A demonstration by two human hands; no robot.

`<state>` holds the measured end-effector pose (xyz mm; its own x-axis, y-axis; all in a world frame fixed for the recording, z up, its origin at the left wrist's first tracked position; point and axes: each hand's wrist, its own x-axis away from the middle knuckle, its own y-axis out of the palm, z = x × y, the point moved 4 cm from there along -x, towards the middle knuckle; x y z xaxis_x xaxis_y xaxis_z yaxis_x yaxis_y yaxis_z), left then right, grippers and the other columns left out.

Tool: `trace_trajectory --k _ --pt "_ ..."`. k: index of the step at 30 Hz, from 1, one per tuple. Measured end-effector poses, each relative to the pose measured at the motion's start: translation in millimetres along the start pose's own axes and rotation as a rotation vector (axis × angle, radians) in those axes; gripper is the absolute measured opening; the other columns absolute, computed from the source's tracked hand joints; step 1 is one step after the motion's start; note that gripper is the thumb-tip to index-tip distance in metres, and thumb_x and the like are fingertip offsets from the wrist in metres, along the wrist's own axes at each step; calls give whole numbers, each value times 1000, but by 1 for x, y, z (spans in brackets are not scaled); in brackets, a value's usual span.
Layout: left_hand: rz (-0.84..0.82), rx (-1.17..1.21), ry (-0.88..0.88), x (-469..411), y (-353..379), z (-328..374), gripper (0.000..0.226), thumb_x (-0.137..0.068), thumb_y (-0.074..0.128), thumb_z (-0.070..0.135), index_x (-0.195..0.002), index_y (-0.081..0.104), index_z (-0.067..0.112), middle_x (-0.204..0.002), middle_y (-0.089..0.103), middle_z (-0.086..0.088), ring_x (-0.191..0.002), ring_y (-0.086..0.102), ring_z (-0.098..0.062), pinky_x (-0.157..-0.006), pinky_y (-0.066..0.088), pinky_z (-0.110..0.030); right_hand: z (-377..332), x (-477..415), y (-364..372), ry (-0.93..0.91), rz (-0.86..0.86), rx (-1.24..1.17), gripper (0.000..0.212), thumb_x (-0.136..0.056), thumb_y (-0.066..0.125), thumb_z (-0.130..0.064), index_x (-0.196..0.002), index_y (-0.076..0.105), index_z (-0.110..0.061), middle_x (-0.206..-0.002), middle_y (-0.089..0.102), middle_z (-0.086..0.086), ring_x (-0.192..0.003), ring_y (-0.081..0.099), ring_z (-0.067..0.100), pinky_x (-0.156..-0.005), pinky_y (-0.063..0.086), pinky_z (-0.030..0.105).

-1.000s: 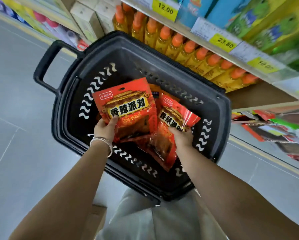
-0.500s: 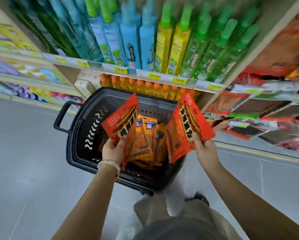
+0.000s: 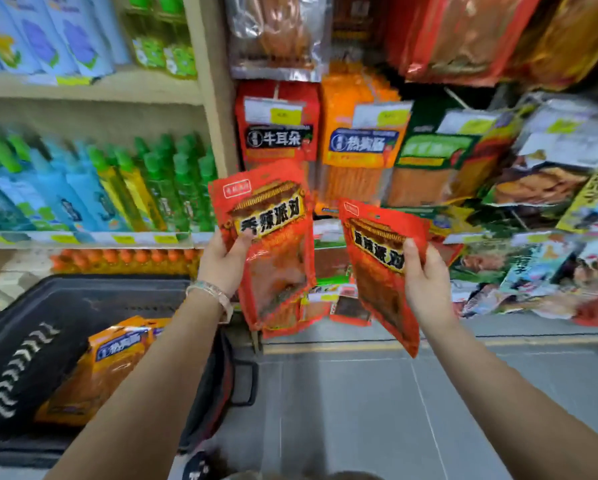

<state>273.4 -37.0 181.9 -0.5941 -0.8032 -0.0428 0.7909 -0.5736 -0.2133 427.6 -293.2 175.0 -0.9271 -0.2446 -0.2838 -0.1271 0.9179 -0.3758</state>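
My left hand grips a red snack packet by its left edge, thumb across the front. My right hand grips a second red snack packet of the same kind by its right edge. Both packets are held upright in front of the hanging snack display, well above the floor. The black shopping basket stands at the lower left, under my left forearm, with an orange snack packet lying in it.
Shelves of blue and green bottles and orange-capped bottles fill the left. Hanging snack bags crowd the right. Grey tiled floor with a yellow line lies below the display.
Both hands lifted the two red packets out of the basket and up toward the hanging display. The view swung right, so the basket now sits at the lower left.
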Motion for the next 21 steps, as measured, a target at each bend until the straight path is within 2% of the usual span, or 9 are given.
trace_trajectory --k 2,4,5,7,9,12,15,17,21 --pt "-19 -21 69 -2 27 29 16 -92 57 32 -79 59 23 -72 56 9 -69 51 -9 -62 41 -15 -2 -24 -40 -56 71 0 28 -101 42 -27 -104 61 -6 -95 62 4 -87 53 10 -76 36 22" --pt "-37 -35 141 -5 51 59 13 -91 57 32 -82 59 24 -71 57 12 -71 53 -8 -65 41 -17 -11 -48 -72 -94 119 -18 25 -100 44 -28 -91 60 -12 -83 58 1 -77 50 6 -71 38 24" --pt "-41 -19 171 -7 60 75 10 -91 57 31 -83 60 26 -72 57 16 -71 55 -3 -69 43 -18 -19 -60 -86 -115 150 -33 23 -100 45 -28 -82 56 -19 -76 54 -5 -70 48 -1 -68 37 20" --pt "-41 -22 247 -12 77 106 11 -91 58 30 -80 59 29 -71 57 19 -64 54 12 -67 42 -8 -35 -85 -109 -163 241 -69 29 -99 48 -24 -71 46 -29 -70 46 -12 -61 44 -8 -61 34 8" --pt "-55 -11 295 -19 91 132 15 -91 59 33 -76 60 31 -73 61 14 -67 57 8 -68 44 -11 -50 -109 -127 -173 305 -123 30 -99 49 -25 -70 46 -31 -70 46 -16 -59 45 -11 -59 33 4" --pt "-41 24 326 -37 107 164 20 -90 58 39 -70 60 34 -72 60 21 -65 55 11 -64 44 -9 -69 -148 -143 -168 355 -178 28 -97 50 -34 -70 50 -30 -68 48 -16 -60 45 -7 -59 36 13" --pt "4 94 334 -61 121 191 21 -89 59 38 -69 60 31 -72 61 17 -70 57 -6 -70 45 -25 -86 -188 -154 -188 393 -272 20 -96 50 -36 -80 58 -28 -77 57 -9 -70 51 -1 -69 41 22" --pt "46 122 356 -78 129 208 23 -88 60 39 -67 58 31 -71 59 16 -72 56 -10 -76 45 -32 -97 -214 -158 -210 404 -311 18 -94 51 -37 -82 58 -25 -83 58 -5 -77 51 6 -74 40 29" --pt "48 202 386 -114 145 231 26 -86 60 41 -64 59 28 -76 60 2 -73 55 -18 -72 46 -36 -117 -265 -161 -243 408 -364 23 -92 54 -35 -71 54 -25 -71 49 -11 -65 42 1 -67 36 26"
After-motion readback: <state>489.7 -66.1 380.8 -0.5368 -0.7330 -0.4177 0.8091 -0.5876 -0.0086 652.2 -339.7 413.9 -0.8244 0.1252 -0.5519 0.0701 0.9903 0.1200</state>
